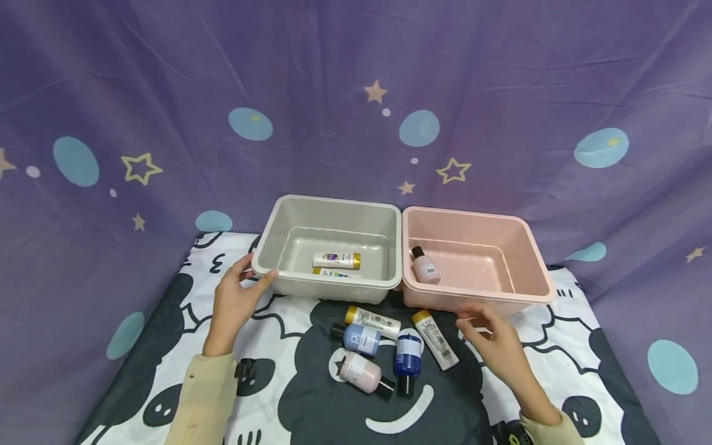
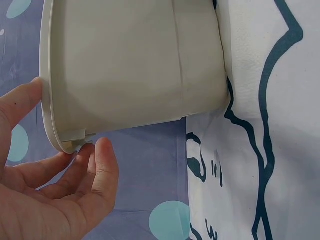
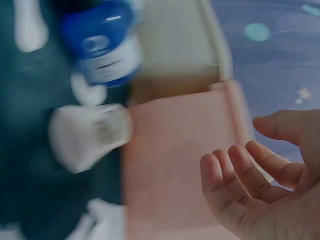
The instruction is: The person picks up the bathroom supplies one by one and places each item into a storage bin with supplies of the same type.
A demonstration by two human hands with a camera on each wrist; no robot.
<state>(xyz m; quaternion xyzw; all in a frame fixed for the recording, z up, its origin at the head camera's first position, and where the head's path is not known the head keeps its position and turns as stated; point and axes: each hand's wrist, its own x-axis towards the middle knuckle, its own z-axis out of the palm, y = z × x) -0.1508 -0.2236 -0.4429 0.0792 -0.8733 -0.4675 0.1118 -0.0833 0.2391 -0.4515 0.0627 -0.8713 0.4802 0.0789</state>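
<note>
My left hand [image 1: 235, 304] grips the front left corner of the grey bin [image 1: 328, 283], its thumb at the front rim and its fingers around the side. Inside that bin lie two white tubes with yellow caps, the nearer one [image 1: 332, 272] partly hidden by the front wall. My right hand [image 1: 495, 343] holds nothing and hovers just before the pink bin [image 1: 528, 298], fingers loosely bent. A pale pink bottle [image 1: 426, 269] with a black cap leans inside the pink bin at its left. Nearest to the right hand on the cloth is a white tube [image 1: 437, 341].
Another white tube [image 1: 376, 322], a light blue bottle [image 1: 361, 339], a dark blue bottle [image 1: 408, 355] and a second pale pink bottle [image 1: 360, 372] lie on the patterned cloth [image 1: 334, 420] before the bins. Behind the bins hangs a purple curtain [image 1: 334, 123].
</note>
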